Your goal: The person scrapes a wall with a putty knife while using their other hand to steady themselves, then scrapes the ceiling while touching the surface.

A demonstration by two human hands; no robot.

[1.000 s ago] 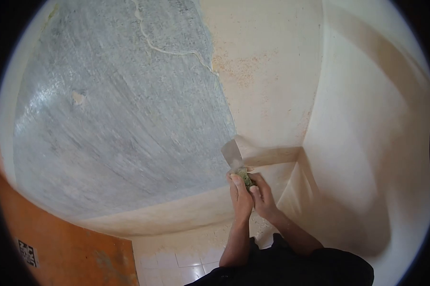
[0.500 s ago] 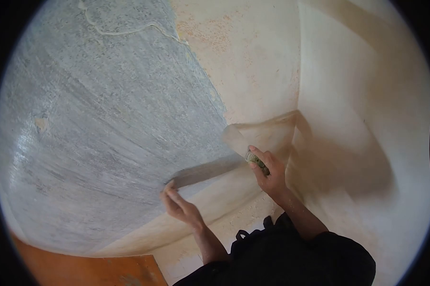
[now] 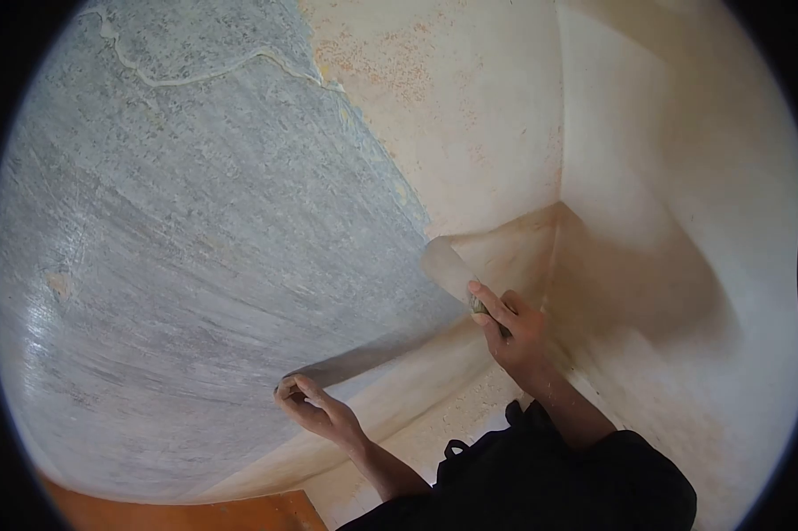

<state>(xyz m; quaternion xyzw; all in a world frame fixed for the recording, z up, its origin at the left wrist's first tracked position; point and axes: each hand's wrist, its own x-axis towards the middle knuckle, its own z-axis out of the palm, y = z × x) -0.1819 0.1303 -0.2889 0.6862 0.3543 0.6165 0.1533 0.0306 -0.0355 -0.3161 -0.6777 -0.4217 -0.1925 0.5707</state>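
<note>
Scraper (image 3: pixel 447 263), mid-frame: probably light, blade thin, springy; best taken by handle (image 3: pixel 477 303), as right hand (image 3: pixel 521 338) grips it. Left hand (image 3: pixel 326 416) curled, contents unclear.

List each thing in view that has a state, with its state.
Scraper: gripped, blade bare; wall contact unclear
Right hand: closed round the scraper handle
Left hand: fingers bent; cannot tell if it holds anything
Grey wall area: streaked, ragged along its cream-side edge
Cream wall area: speckled orange
</note>
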